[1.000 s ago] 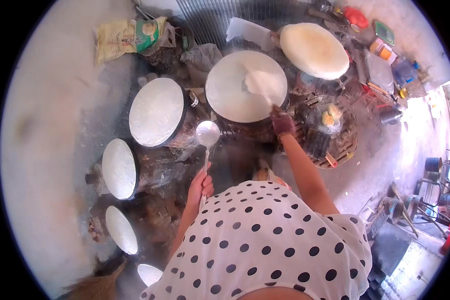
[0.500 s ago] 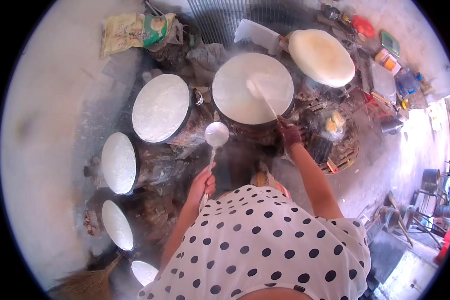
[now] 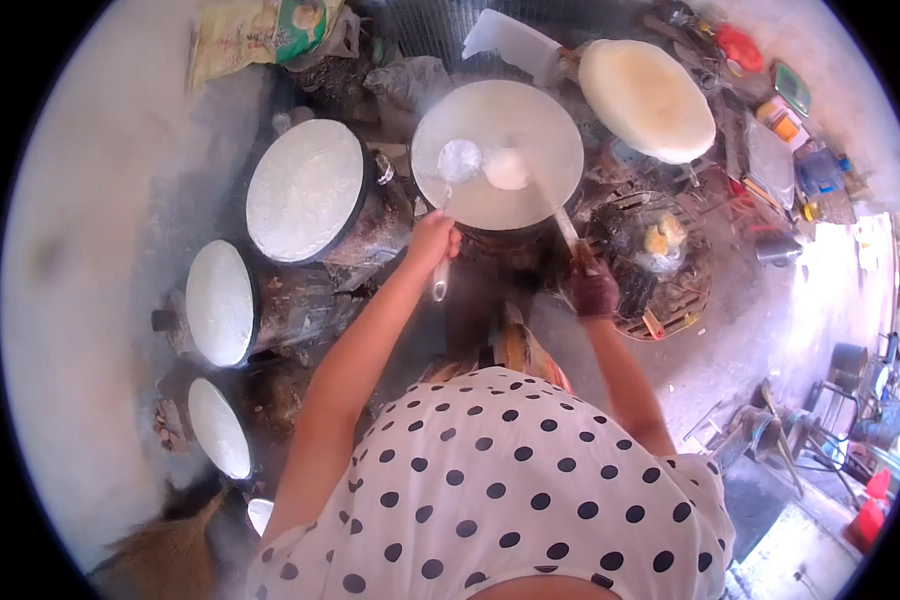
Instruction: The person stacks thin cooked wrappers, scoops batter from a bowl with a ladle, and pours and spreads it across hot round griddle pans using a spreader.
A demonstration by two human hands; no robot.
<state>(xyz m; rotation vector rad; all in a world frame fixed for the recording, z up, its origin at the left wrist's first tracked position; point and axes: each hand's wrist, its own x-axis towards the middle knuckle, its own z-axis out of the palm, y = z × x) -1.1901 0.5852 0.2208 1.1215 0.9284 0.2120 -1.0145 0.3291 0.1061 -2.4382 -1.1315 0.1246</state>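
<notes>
My left hand (image 3: 434, 241) is closed around the handle of a metal ladle (image 3: 459, 160). The ladle's bowl is over the left part of a large round griddle (image 3: 498, 106). A dark glove covers my right hand (image 3: 595, 290), which grips a long-handled spatula (image 3: 566, 226) slanting over the griddle's right side. Its far end is blurred. Near the middle of the griddle sits a pale, rounded mass (image 3: 507, 169), perhaps batter. I cannot tell whether the spatula touches it. Steam hazes the griddle.
More round griddles with white tops (image 3: 306, 190) curve down the left side. A browned round flatbread (image 3: 647, 100) lies at upper right. Right of my gloved hand, a bagged food item (image 3: 664, 236) rests on a round rack. A straw broom (image 3: 165, 550) is at lower left.
My left hand has swung the ladle up and forward from near my body to over the griddle. My right hand has shifted slightly right and toward me, the spatula handle now more visible.
</notes>
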